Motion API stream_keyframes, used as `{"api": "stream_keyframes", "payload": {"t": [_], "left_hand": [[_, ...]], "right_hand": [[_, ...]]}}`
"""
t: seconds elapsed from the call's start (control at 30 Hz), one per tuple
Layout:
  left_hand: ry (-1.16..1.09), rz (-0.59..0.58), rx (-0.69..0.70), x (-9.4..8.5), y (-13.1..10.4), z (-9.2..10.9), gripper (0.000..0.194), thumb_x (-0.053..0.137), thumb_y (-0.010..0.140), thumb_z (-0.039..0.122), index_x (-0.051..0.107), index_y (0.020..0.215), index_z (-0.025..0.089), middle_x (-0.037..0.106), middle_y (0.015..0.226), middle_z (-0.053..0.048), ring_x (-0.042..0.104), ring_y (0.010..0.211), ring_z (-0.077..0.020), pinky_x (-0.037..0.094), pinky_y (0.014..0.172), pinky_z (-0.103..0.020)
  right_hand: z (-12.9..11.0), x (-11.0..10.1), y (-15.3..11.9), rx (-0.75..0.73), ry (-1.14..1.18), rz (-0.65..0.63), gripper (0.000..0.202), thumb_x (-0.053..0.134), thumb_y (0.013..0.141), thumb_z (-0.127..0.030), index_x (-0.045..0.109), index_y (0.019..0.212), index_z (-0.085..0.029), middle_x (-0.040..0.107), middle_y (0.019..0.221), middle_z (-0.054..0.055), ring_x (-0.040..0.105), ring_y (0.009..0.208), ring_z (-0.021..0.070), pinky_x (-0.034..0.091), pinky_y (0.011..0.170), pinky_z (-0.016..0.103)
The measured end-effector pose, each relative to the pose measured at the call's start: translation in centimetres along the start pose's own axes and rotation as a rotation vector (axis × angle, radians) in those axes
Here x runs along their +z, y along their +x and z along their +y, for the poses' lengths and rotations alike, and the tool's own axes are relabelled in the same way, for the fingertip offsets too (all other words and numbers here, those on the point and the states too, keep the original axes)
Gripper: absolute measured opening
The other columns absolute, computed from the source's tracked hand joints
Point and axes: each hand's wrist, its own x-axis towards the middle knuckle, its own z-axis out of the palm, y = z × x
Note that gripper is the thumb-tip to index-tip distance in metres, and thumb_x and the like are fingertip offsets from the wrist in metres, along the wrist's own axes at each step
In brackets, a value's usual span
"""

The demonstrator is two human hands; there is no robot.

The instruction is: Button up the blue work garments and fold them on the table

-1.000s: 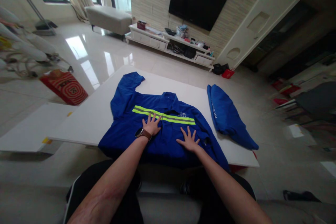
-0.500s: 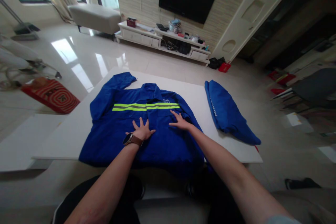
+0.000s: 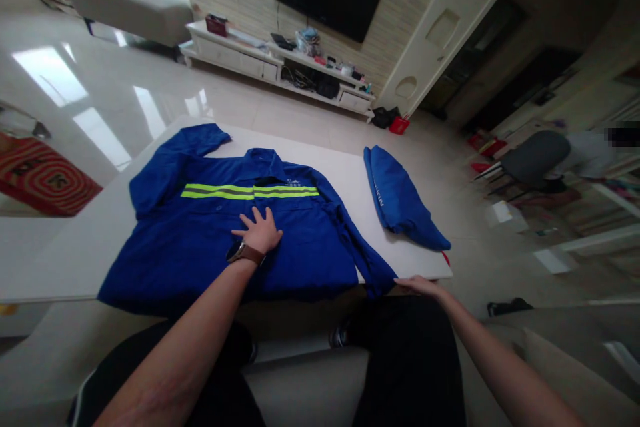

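Basically, with the jacket's centre as clock hub, the blue jacket [image 3: 165, 253] is spread front-up and collar at 12 on the white table [image 3: 350, 173], hem over the near edge; I'd call the body mostly laid out, with no fold across it. Left hand [image 3: 260, 233] is splayed flat on its front, gripping nothing; right hand [image 3: 420, 285] has fingertips at the cuff of the 4 o'clock sleeve [image 3: 377, 267], can't tell if pinched. Not straight yet: 11 o'clock sleeve [image 3: 155, 170], bent; blue bundle [image 3: 407, 203] sits untouched at 3.
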Motion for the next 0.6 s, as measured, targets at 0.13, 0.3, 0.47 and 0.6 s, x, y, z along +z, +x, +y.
{"api": "stream_keyframes", "payload": {"t": [0.13, 0.3, 0.47, 0.6], "left_hand": [[0.013, 0.008, 0.028, 0.8, -0.4, 0.3, 0.083, 0.06, 0.092, 0.045, 0.028, 0.166, 0.023, 0.004, 0.175, -0.023, 0.007, 0.154, -0.0598, 0.027, 0.108, -0.084], [-0.039, -0.09, 0.085, 1.7, -0.5, 0.2, 0.084, 0.066, 0.085, 0.059, 0.031, 0.161, 0.047, -0.012, 0.177, 0.001, -0.01, 0.15, -0.0659, 0.029, 0.099, -0.091], [-0.021, -0.24, 0.03, 3.3, 0.3, -0.7, 0.103, 0.079, 0.073, 0.058, 0.026, 0.16, 0.053, -0.007, 0.177, 0.001, -0.015, 0.149, -0.066, 0.025, 0.094, -0.095], [-0.022, -0.227, 0.065, 4.0, 1.0, -1.4, 0.119, 0.091, 0.057, 0.058, 0.033, 0.16, 0.048, 0.002, 0.177, -0.01, -0.011, 0.148, -0.0691, 0.024, 0.091, -0.097]], "right_hand": [[0.4, 1.0, 1.3, -0.021, 0.075, 0.005, 0.045, 0.073, 0.071, -0.06, 0.063, 0.054, -0.019, 0.058, 0.049, 0.002, 0.053, 0.053, 0.0192, 0.044, 0.055, 0.033], [-0.1, 0.5, 3.4, -0.093, 0.14, 0.171, 0.024, 0.071, 0.068, -0.039, 0.066, 0.056, -0.019, 0.067, 0.058, 0.005, 0.062, 0.061, 0.022, 0.048, 0.061, 0.031], [0.7, -3.4, 4.8, -0.048, 0.211, 0.603, 0.037, 0.047, 0.084, -0.048, 0.069, 0.082, -0.017, 0.075, 0.087, 0.014, 0.069, 0.093, 0.0308, 0.053, 0.079, 0.038], [1.5, -4.1, 5.6, -0.042, 0.243, 0.747, 0.049, 0.056, 0.081, -0.057, 0.068, 0.105, -0.016, 0.074, 0.111, 0.018, 0.068, 0.108, 0.0334, 0.053, 0.093, 0.042]]}}
